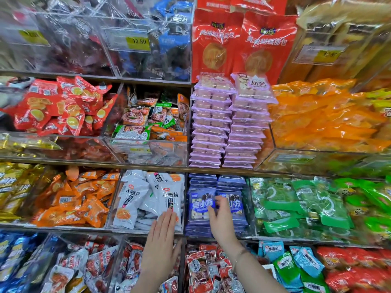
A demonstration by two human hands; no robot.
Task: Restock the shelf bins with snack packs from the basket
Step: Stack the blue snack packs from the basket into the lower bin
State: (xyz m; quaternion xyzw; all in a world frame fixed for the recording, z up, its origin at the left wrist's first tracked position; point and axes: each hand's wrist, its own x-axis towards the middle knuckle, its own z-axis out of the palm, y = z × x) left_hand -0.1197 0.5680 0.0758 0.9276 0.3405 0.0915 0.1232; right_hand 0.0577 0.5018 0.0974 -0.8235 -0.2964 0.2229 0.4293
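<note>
Everywhere, snack-crammed clear shelf bins (148, 152).

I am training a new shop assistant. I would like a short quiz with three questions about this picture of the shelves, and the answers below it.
1. True or false: the left hand touches the white packs with straight fingers.
2. The pack that the right hand pinches is: A orange; B blue; C green.
3. Fill in: the stacks on the shelf directly above that pack are ____ in colour.

Key: 1 true; 2 B; 3 purple.
</note>
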